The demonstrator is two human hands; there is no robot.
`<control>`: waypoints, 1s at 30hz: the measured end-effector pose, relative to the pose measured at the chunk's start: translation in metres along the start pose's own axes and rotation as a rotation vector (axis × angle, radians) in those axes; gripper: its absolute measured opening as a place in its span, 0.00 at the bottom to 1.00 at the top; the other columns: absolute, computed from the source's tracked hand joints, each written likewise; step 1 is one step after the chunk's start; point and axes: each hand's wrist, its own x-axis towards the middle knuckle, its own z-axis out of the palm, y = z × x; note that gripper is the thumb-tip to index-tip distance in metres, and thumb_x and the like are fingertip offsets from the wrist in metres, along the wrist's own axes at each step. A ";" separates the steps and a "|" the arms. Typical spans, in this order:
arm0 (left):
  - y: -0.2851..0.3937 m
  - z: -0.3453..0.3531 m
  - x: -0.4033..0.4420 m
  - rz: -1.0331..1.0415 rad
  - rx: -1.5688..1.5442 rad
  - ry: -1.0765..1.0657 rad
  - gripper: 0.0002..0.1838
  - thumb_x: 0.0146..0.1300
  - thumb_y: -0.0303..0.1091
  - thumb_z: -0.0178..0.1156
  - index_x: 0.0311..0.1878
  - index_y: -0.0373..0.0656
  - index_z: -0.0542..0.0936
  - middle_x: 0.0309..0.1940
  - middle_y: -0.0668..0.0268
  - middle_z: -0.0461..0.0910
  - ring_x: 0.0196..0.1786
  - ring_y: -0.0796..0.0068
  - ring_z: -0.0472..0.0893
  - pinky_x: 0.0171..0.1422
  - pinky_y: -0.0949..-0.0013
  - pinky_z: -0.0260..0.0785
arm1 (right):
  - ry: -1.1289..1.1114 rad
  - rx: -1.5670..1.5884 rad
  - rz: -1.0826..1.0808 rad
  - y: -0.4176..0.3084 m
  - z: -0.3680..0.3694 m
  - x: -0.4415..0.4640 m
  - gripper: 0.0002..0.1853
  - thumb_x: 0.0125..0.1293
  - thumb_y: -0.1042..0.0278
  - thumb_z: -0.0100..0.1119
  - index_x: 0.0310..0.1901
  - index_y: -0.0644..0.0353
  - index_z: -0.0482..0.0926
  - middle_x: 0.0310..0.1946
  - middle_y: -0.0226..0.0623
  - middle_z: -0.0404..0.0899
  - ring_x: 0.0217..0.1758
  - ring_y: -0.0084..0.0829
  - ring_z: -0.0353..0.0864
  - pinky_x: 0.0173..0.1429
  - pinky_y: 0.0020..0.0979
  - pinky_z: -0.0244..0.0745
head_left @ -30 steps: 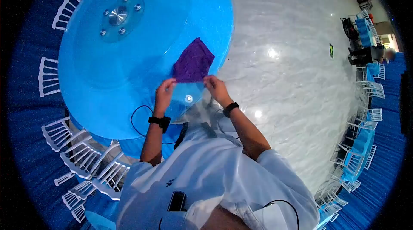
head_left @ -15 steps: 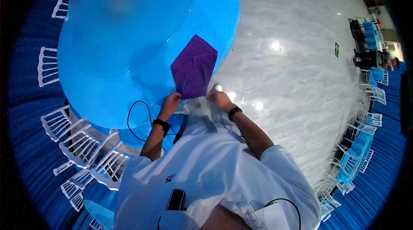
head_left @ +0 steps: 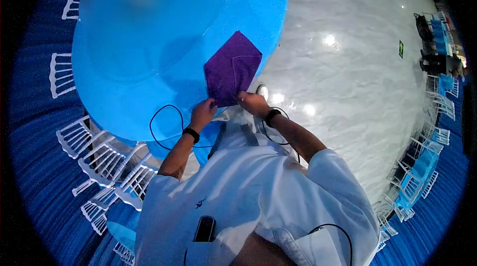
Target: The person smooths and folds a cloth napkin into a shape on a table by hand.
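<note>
A folded purple cloth napkin (head_left: 233, 67) lies at the near right edge of the blue round table (head_left: 134, 62), its far corner pointing away from me. A seam or fold line runs across its right part. My left hand (head_left: 203, 113) is closed with its fingertips pinching the napkin's near left corner. At the near right corner, my right hand (head_left: 253, 103) is also closed, thumb and fingers on the cloth edge. The napkin's near edge stretches between both hands.
A thin black cable (head_left: 161, 141) loops beside my left forearm. White chairs (head_left: 102, 161) stand around the table's left side, before a blue curtain (head_left: 30, 141). To the right lies a glossy pale floor (head_left: 338, 82). Farther off are more tables with chairs and a person (head_left: 442, 63).
My right hand has closed onto the napkin's near right corner, where it was just beside it. The left hand stays at the left corner. The whole view has shifted slightly.
</note>
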 end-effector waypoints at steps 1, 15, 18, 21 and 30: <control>-0.001 0.004 0.000 0.044 0.051 0.052 0.15 0.59 0.34 0.59 0.49 0.42 0.75 0.39 0.53 0.79 0.42 0.53 0.79 0.44 0.56 0.72 | -0.005 -0.001 0.000 0.000 -0.002 -0.003 0.12 0.63 0.61 0.51 0.45 0.55 0.67 0.37 0.48 0.79 0.40 0.50 0.79 0.42 0.45 0.74; 0.007 0.021 0.014 0.171 0.126 0.133 0.09 0.54 0.28 0.58 0.40 0.42 0.76 0.36 0.57 0.76 0.41 0.54 0.76 0.43 0.54 0.69 | 0.106 -0.220 -0.371 -0.020 -0.009 -0.034 0.15 0.65 0.69 0.44 0.53 0.58 0.68 0.47 0.49 0.72 0.42 0.50 0.78 0.43 0.47 0.75; 0.001 0.018 0.009 0.224 0.104 0.230 0.08 0.55 0.28 0.58 0.40 0.42 0.76 0.37 0.58 0.77 0.42 0.55 0.76 0.44 0.55 0.69 | 0.194 -0.056 -0.348 -0.023 -0.003 -0.028 0.15 0.64 0.69 0.45 0.52 0.60 0.68 0.48 0.51 0.71 0.43 0.50 0.78 0.44 0.48 0.75; -0.004 0.010 0.013 0.213 0.070 0.303 0.07 0.55 0.27 0.58 0.39 0.41 0.76 0.37 0.58 0.77 0.43 0.56 0.76 0.45 0.55 0.69 | 0.328 -0.064 -0.450 -0.028 -0.007 -0.016 0.12 0.61 0.68 0.49 0.46 0.60 0.68 0.44 0.50 0.71 0.44 0.50 0.77 0.43 0.47 0.74; -0.021 -0.031 0.065 0.244 -0.050 0.187 0.11 0.54 0.24 0.59 0.42 0.40 0.74 0.42 0.56 0.77 0.48 0.52 0.75 0.52 0.55 0.68 | -0.020 -0.303 -0.432 -0.044 -0.028 0.029 0.10 0.58 0.67 0.54 0.39 0.57 0.66 0.33 0.44 0.75 0.36 0.48 0.78 0.36 0.47 0.72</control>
